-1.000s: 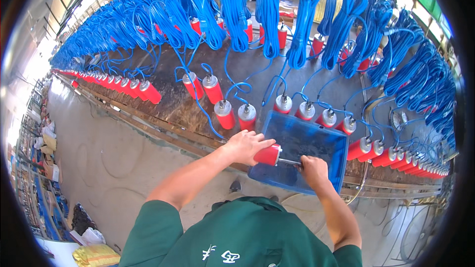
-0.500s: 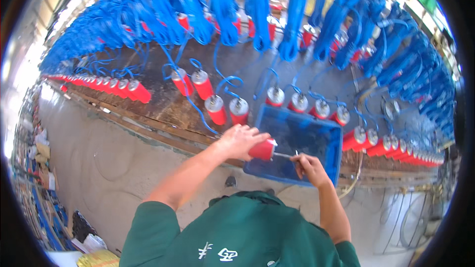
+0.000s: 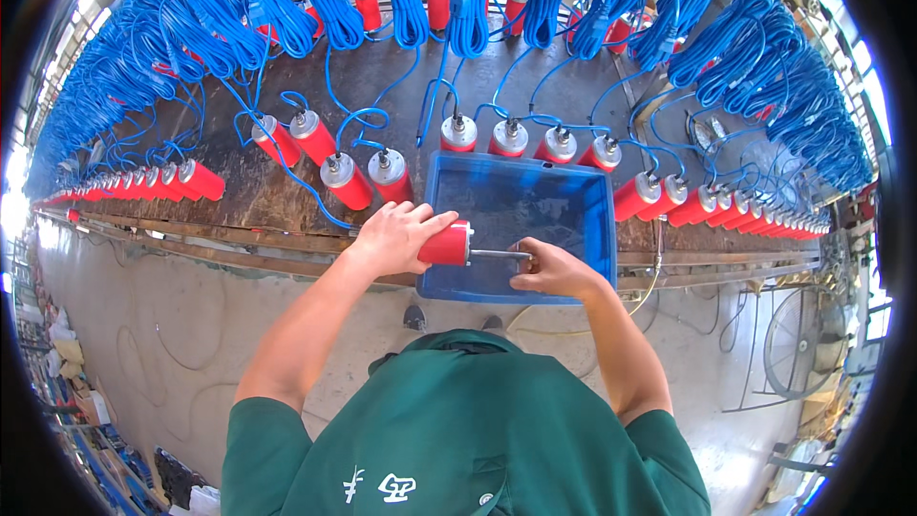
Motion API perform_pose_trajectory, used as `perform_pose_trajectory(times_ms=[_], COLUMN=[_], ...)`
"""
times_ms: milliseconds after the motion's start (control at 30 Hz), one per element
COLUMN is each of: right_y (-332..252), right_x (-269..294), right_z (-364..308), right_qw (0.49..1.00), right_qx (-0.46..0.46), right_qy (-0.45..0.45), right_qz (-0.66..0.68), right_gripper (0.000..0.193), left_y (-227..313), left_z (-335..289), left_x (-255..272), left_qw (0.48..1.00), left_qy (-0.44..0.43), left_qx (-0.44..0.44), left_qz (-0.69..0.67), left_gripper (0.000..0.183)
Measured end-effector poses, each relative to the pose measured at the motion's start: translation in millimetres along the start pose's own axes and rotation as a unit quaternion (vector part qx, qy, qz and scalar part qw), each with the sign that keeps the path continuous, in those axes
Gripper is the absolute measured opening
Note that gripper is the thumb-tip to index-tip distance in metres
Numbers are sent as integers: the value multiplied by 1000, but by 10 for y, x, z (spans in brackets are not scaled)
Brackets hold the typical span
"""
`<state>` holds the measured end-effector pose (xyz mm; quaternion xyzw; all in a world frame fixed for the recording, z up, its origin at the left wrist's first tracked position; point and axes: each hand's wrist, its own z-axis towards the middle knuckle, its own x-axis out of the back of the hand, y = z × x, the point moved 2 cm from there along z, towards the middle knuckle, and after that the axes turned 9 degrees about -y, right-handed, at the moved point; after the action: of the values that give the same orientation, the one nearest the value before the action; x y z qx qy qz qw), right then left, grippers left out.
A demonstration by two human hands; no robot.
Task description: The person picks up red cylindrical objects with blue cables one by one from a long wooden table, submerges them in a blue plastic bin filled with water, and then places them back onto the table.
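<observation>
My left hand (image 3: 401, 237) is closed around a red cylinder (image 3: 445, 245) with a silver end cap, held on its side over the left rim of a blue plastic tray (image 3: 521, 203). A thin metal rod (image 3: 495, 254) sticks out of the cap toward the right. At the rod's outer end my right hand (image 3: 562, 269) pinches it between thumb and fingers, above the tray's front part. A blue cord (image 3: 315, 196) runs from the bench toward my left wrist; where it ends is hidden.
Red cylinders with silver tops stand behind the tray (image 3: 508, 137) and to its left (image 3: 346, 182). Long rows of them line the bench edge on both sides. Coiled blue cables (image 3: 468, 0) crowd the back. A wheeled metal frame (image 3: 802, 339) stands at right.
The whole view has shifted, so bench and tray sit higher and further left. The held cylinder now lies more level, and more of the rod shows between my hands.
</observation>
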<state>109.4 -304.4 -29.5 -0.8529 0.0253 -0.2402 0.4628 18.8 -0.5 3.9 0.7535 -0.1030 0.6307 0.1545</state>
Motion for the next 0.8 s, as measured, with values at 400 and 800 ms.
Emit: perform_pose_trajectory(times_ms=[400,800], right_y=[-206,-387], right_x=[10,47], right_z=[-81,316], right_qw=[994,972], right_qx=[72,45], right_qy=[-5,-64], right_qz=[82,-222], right_gripper=[56,43], left_y=[-4,17], left_z=[4,11], left_x=[20,18], left_qw=[1000,1000], left_qy=[0,9], left_qx=[-1,-12], left_qz=[-3,9], left_gripper=[102,101])
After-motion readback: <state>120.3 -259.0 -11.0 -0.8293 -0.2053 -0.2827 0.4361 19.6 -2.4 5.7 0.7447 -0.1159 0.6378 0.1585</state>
